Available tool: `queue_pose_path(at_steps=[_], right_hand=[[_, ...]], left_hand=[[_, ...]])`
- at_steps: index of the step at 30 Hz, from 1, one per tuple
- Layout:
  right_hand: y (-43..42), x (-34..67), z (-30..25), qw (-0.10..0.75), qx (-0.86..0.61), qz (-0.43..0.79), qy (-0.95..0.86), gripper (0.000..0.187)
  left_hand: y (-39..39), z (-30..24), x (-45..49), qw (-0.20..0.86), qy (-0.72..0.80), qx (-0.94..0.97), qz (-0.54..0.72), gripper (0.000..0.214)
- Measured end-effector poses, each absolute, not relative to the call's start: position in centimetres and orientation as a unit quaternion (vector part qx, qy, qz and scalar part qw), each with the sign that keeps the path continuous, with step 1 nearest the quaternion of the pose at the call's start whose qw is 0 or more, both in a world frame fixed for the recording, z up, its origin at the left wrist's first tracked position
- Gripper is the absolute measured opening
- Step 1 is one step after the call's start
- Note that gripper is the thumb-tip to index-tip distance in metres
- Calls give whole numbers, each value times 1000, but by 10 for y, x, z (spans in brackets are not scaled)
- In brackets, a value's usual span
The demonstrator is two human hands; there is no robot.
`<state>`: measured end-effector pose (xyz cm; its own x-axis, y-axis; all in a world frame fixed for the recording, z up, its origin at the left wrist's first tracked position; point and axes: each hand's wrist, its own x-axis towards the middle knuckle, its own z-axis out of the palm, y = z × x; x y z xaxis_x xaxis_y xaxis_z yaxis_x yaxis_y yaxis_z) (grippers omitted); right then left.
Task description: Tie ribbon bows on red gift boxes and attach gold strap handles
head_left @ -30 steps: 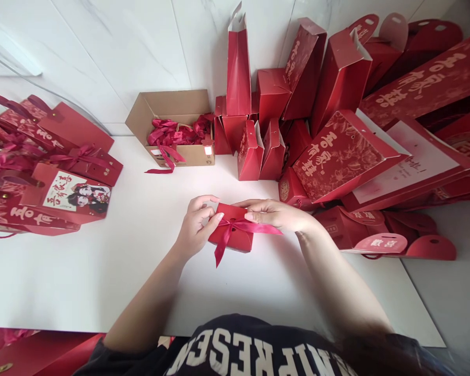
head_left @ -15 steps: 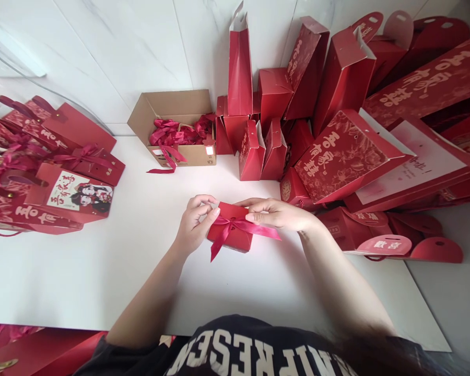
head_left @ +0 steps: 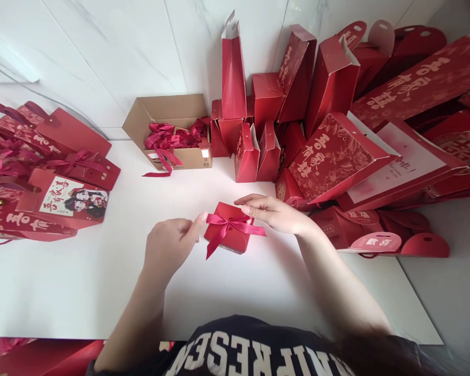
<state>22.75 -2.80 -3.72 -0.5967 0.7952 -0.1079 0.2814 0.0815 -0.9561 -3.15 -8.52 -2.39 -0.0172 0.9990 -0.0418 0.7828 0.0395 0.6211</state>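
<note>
Two hands meet at one small red paper box point(head_left: 231, 239). The fingers point(head_left: 199, 222) of our left hand point(head_left: 168, 248) are curled in, with the thumb tip touching the left loop of the dark pink satin ribbon point(head_left: 229, 223); we cannot tell whether they pinch it. The fingers point(head_left: 254, 210) of our right hand point(head_left: 280, 215) lie stretched out, resting on the box top and the ribbon's right tail, and grip nothing. The box sits on the white surface point(head_left: 102, 282) straight ahead of us. Its ribbon is already knotted into a bow, with one tail hanging over the near edge; we judge that only the bow's shaping is left on this one. Beyond it, a brown cardboard carton point(head_left: 164, 107) holds more loose ribbons, and beside that stand plain red folded boxes point(head_left: 254, 151) with no bow yet. At the left lie red gift bags point(head_left: 70, 156) already tied with ribbon. At the right is a heap of large red paper bags point(head_left: 337, 151).
</note>
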Motion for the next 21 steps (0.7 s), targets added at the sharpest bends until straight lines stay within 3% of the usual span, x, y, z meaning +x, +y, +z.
queue_pose_path(at_steps=[3, 6, 14, 21], right_hand=[[-29, 228, -35, 233, -389, 559, -695, 42], [-30, 228, -34, 233, -371, 565, -699, 40], [-30, 234, -30, 234, -358, 560, -710, 34], [-25, 235, -35, 280, -378, 572, -672, 41]], left_hand=[[-91, -23, -36, 434, 647, 620, 91, 45], [-88, -33, -32, 556, 580, 587, 99, 42], [-74, -51, -23, 574, 561, 554, 222, 47], [-73, -54, -24, 585, 516, 577, 240, 41]])
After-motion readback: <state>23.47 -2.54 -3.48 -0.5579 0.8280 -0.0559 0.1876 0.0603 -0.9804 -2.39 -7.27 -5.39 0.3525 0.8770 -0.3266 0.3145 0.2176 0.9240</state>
